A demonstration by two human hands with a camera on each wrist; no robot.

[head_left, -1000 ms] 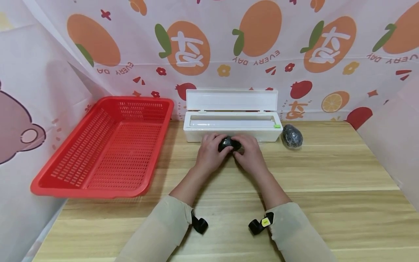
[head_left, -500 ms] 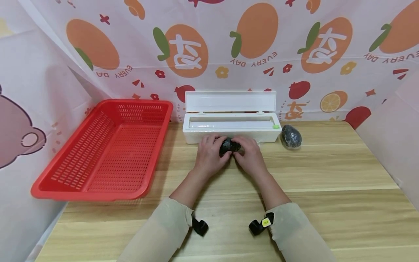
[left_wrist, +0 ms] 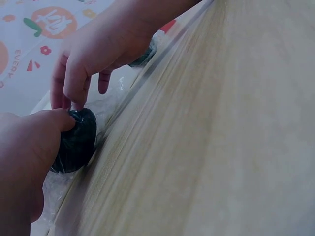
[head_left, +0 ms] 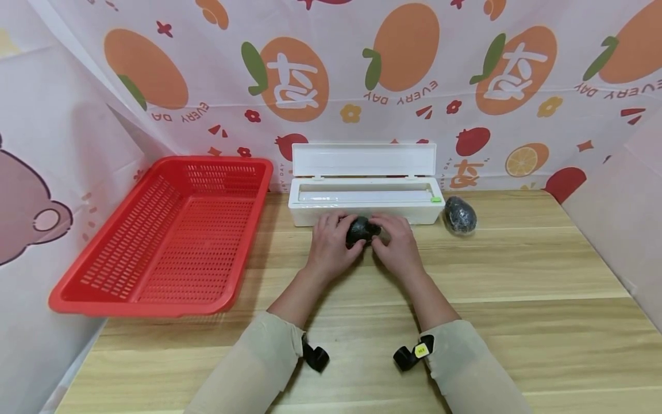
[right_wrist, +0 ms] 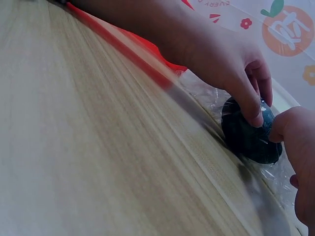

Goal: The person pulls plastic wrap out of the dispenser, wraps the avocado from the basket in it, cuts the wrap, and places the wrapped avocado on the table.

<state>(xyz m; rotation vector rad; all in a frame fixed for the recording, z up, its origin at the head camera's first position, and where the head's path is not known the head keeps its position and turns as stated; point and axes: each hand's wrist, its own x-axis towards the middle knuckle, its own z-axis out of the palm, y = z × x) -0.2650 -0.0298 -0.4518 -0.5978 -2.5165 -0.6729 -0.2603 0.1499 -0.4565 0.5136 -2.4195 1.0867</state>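
Note:
A dark avocado [head_left: 361,230] lies on clear cling film [right_wrist: 202,93] on the table, right in front of a white cling film dispenser [head_left: 367,214] whose lid is raised. My left hand [head_left: 329,246] grips the avocado from the left, thumb on the near side and fingers beyond it. From the other side, my right hand [head_left: 397,246] pinches its right end, as the left wrist view also shows. Loose film spreads around the avocado [left_wrist: 76,142] in both wrist views. Another avocado [head_left: 460,215], wrapped in film, rests beside the dispenser's right end.
A red perforated basket [head_left: 227,296] stands on the left of the wooden table [head_left: 517,287]. Behind the dispenser hangs a fruit-printed curtain [head_left: 351,75]. A green tab [head_left: 436,199] sits at the right end of the dispenser.
Both hands stay at the avocado with small finger shifts, and more of the avocado shows between them than a second ago. The head view has moved slightly.

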